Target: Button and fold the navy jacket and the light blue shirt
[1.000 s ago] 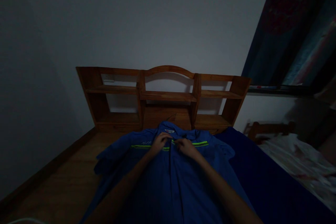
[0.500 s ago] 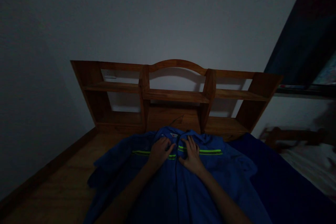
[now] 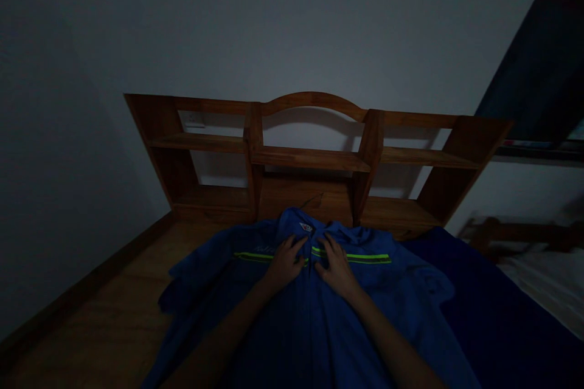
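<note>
A blue work jacket (image 3: 278, 328) with yellow-green stripes across the chest lies spread out, front side up, its collar toward the wooden headboard. A small white label (image 3: 305, 227) shows inside the collar. My left hand (image 3: 287, 261) rests on the left front panel beside the front opening, fingers apart and reaching toward the collar. On the other side of the opening, my right hand (image 3: 335, 264) lies on the right panel over the stripe, fingers spread. Both hands touch the cloth; neither visibly grips it.
Behind the jacket stands a wooden headboard (image 3: 310, 159) with open shelves, against a pale wall (image 3: 292, 24). Wooden boards (image 3: 114, 310) lie to the left. A dark blue cloth (image 3: 493, 310) covers the right side, with pale bedding (image 3: 547, 279) beyond it. The room is dim.
Both hands stay near the collar opening; the left fingers have spread and straightened. The left collar stands a little higher, and its label shows more. The view has shifted slightly.
</note>
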The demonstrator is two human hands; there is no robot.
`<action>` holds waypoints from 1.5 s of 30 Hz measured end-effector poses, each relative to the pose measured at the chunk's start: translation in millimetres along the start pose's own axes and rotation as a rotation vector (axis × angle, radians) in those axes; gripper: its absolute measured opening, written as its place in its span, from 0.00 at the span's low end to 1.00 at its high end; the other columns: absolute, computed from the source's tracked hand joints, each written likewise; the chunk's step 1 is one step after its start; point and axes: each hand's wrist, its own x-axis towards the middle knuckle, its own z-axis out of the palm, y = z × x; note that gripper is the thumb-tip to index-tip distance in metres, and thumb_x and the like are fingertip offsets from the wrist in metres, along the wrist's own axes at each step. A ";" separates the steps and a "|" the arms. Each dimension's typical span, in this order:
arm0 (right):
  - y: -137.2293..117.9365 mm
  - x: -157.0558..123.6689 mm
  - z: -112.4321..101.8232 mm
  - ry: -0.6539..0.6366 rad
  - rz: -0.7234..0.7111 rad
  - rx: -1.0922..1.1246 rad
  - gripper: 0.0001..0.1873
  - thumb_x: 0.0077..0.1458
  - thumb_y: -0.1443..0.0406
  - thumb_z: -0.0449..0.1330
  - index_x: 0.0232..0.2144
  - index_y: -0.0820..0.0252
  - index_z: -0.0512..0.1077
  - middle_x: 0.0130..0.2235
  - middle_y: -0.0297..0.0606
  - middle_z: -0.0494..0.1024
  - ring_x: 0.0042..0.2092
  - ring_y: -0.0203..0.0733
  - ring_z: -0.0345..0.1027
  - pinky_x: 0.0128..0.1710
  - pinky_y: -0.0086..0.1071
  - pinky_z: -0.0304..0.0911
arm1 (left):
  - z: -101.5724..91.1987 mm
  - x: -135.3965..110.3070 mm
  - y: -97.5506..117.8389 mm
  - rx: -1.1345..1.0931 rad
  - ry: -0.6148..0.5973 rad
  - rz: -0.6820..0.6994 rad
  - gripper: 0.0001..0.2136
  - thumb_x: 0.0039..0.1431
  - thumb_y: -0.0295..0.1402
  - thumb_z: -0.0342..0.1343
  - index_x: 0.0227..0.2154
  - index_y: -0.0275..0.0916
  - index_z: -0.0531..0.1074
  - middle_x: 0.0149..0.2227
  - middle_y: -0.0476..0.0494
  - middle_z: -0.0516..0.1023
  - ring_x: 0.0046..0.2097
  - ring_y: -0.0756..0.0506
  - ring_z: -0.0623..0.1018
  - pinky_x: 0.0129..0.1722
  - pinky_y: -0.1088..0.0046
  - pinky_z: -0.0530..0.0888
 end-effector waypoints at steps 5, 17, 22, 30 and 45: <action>8.2 2.4 6.3 0.028 -0.025 0.054 0.19 0.50 0.69 0.53 0.46 0.62 0.64 0.59 0.47 0.57 0.61 0.46 0.48 0.58 0.42 0.49 | -1.8 3.0 2.5 -0.032 0.062 -0.022 0.27 0.50 0.27 0.54 0.55 0.44 0.63 0.59 0.39 0.57 0.59 0.38 0.60 0.58 0.57 0.59; 7.5 0.9 1.2 0.157 -0.057 0.193 0.22 0.54 0.69 0.53 0.52 0.56 0.67 0.59 0.42 0.56 0.61 0.47 0.48 0.59 0.42 0.49 | -8.2 8.8 -0.3 -0.272 -0.009 0.018 0.05 0.50 0.33 0.59 0.31 0.39 0.74 0.39 0.43 0.72 0.45 0.44 0.71 0.49 0.67 0.65; -3.3 8.6 -20.2 0.270 -0.098 0.401 0.17 0.57 0.68 0.52 0.47 0.54 0.71 0.47 0.40 0.66 0.51 0.41 0.60 0.52 0.36 0.58 | -12.1 7.7 -2.2 -0.343 -0.049 -0.012 0.05 0.48 0.29 0.59 0.30 0.38 0.73 0.35 0.45 0.71 0.38 0.47 0.72 0.41 0.72 0.67; -8.5 5.8 -14.1 0.024 -0.197 0.514 0.11 0.56 0.69 0.56 0.40 0.54 0.75 0.37 0.36 0.72 0.42 0.38 0.65 0.43 0.32 0.60 | -4.4 1.8 11.0 -0.598 -0.062 -0.205 0.03 0.50 0.26 0.49 0.28 0.38 0.65 0.23 0.52 0.69 0.26 0.51 0.71 0.28 0.78 0.66; -5.7 11.9 -14.7 0.076 -0.051 0.666 0.08 0.55 0.64 0.58 0.34 0.58 0.76 0.34 0.36 0.75 0.37 0.39 0.69 0.37 0.29 0.62 | -24.0 6.6 45.2 -0.559 0.044 -0.126 0.07 0.55 0.27 0.44 0.31 0.38 0.67 0.26 0.50 0.72 0.28 0.50 0.73 0.32 0.76 0.68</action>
